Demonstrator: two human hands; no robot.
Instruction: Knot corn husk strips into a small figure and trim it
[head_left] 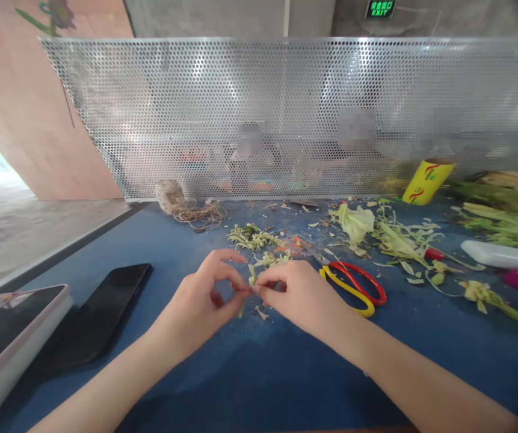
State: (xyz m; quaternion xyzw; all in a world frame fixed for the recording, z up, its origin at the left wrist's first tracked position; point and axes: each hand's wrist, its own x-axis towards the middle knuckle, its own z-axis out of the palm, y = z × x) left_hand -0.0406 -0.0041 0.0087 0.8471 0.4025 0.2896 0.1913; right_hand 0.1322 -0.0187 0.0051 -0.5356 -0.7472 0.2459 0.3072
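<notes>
My left hand (216, 288) and my right hand (292, 288) meet over the middle of the blue table, thumbs and forefingers pinched together. Between the fingertips is a small pale green plant piece (252, 278), mostly covered by the fingers, so its exact form is hard to make out. Just beyond lies a small heap of pale green plant pieces (252, 237), and more of them (273, 258) sit close behind my right hand. Scissors (353, 288) with one red and one yellow handle loop rest right of my right hand, blades pointing away.
A black phone (100, 319) and a pale-edged tablet-like device (19, 337) lie at left. A twine ball (169, 195) stands near the perforated metal screen (259, 90). Peeled leaves (355, 225), a yellow roll (429, 180), a white object (502, 254) and green stalks (506, 219) occupy the right.
</notes>
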